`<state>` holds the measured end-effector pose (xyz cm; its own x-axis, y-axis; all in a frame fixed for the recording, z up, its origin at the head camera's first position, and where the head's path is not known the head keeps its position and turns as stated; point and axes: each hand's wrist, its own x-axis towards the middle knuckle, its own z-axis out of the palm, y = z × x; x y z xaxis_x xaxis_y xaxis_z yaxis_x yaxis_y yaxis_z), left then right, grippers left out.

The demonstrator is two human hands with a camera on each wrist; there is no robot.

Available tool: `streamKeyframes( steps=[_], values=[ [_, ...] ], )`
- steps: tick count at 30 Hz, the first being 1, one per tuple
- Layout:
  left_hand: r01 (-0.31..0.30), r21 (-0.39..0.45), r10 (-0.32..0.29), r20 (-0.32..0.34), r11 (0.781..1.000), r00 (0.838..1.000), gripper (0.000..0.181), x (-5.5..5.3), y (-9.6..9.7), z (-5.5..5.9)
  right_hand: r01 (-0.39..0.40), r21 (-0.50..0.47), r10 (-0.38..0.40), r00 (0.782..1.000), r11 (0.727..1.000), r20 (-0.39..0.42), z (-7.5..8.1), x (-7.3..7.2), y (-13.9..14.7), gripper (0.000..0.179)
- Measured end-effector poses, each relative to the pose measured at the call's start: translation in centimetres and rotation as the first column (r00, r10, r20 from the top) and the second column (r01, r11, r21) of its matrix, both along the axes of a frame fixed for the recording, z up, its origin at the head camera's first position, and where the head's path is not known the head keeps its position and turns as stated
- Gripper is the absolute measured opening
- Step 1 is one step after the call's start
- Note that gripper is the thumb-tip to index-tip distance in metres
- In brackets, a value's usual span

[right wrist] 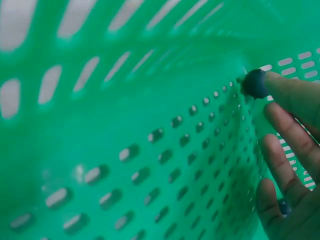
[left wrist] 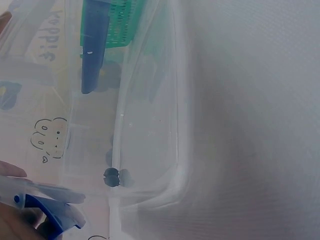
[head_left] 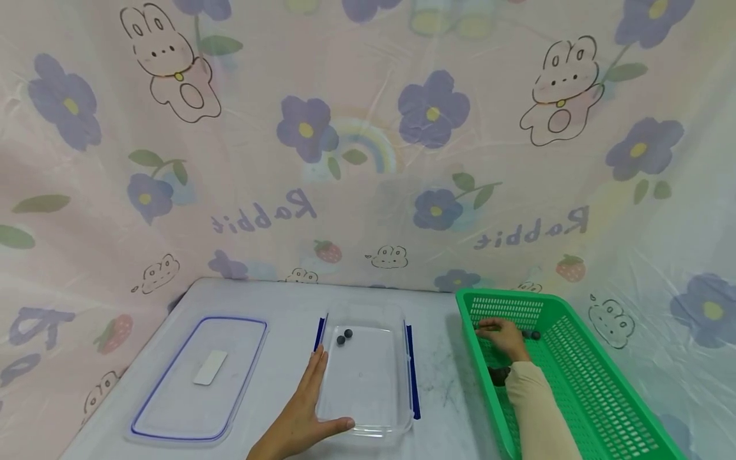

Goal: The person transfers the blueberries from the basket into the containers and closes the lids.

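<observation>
A clear plastic container (head_left: 368, 429) with blue side clips holds two blueberries (head_left: 344, 337) near its far left corner. My left hand (head_left: 307, 399) rests along the container's left side, fingers straight and thumb spread over the near edge. In the left wrist view, the fingers show only partly behind a blue clip (left wrist: 57, 215). Inside the green basket (head_left: 471, 351), my right hand (head_left: 504, 338) is at the far left corner. It pinches a blueberry (right wrist: 256, 83) at the fingertips, with its other fingers spread. Another blueberry (head_left: 536, 335) lies just right of this hand.
A clear lid (head_left: 172, 409) with a blue seal and a white label lies flat on the white table (head_left: 287, 306), left of the container. A dark object (head_left: 499, 375) shows by the right wrist; its kind is unclear. A printed curtain (head_left: 356, 243) hangs behind the table.
</observation>
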<state>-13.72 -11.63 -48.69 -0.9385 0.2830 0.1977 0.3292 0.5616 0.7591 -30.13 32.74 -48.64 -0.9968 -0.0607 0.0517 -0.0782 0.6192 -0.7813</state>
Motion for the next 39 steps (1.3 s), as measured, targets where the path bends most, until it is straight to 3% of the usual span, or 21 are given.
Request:
streamKeyframes(
  steps=[17,24,35,39],
  values=[
    [-0.007,0.030,0.006,0.023,1.000,1.000,0.118,-0.1,0.2,-0.3,-0.003,0.003,0.003,0.998,1.000,0.061,-0.4,-0.7,0.3,0.028],
    [-0.015,0.011,0.015,-0.003,1.000,1.000,0.119,0.0,0.2,-0.1,-0.005,0.004,0.005,0.998,1.000,0.064,-0.3,-0.7,0.1,0.026],
    [-0.010,-0.008,0.010,-0.005,1.000,1.000,0.119,-0.1,0.1,-0.2,-0.105,-0.033,0.105,0.994,0.994,0.011,-0.8,-1.3,0.6,0.026],
    [-0.015,-0.004,0.015,0.007,1.000,1.000,0.119,-0.2,0.1,-0.2,-0.080,-0.037,0.082,0.995,0.996,0.055,-0.7,-1.2,0.3,0.026]
  ],
)
